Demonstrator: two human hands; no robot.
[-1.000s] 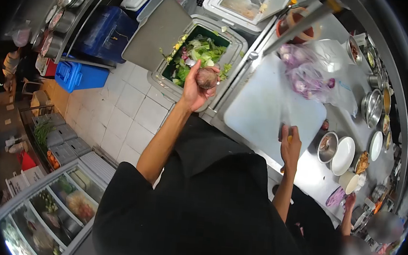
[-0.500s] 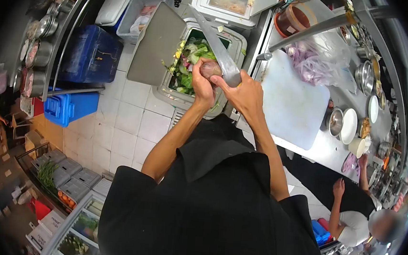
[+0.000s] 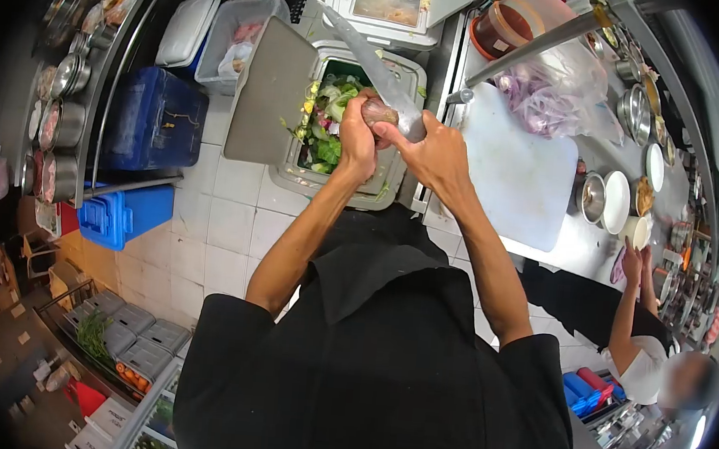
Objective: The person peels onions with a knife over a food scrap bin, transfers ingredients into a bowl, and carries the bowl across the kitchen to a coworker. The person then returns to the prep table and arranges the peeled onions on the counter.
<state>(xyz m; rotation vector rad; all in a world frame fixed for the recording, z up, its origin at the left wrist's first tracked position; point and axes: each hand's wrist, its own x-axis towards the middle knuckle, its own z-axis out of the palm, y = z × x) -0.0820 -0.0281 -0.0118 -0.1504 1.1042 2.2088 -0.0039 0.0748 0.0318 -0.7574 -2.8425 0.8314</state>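
A reddish-brown onion (image 3: 378,113) is held in my left hand (image 3: 358,140), fingers wrapped round it, above an open bin (image 3: 388,180) with leafy scraps (image 3: 329,146) inside. My right hand (image 3: 434,153) grips a large knife (image 3: 372,63) near its handle end. The wide blade points up and to the left, its base touching or very close to the onion, and my right thumb rests against the onion. The knife's handle is hidden in my palm. To the right lies a white cutting board (image 3: 520,174), with plastic bags of purple onions (image 3: 547,96) at its far edge.
Bowls (image 3: 592,196) and white plates (image 3: 615,201) line the counter at right. A metal rail (image 3: 529,50) crosses above the board. A co-worker (image 3: 644,365) stands at lower right, hands near a cup. The bin's raised lid (image 3: 269,91) and blue containers (image 3: 152,120) are at left.
Over the last second my right hand has come from the cutting board to the onion with the knife. Since half a second ago, both hands have shifted only slightly; the co-worker's hands have come together.
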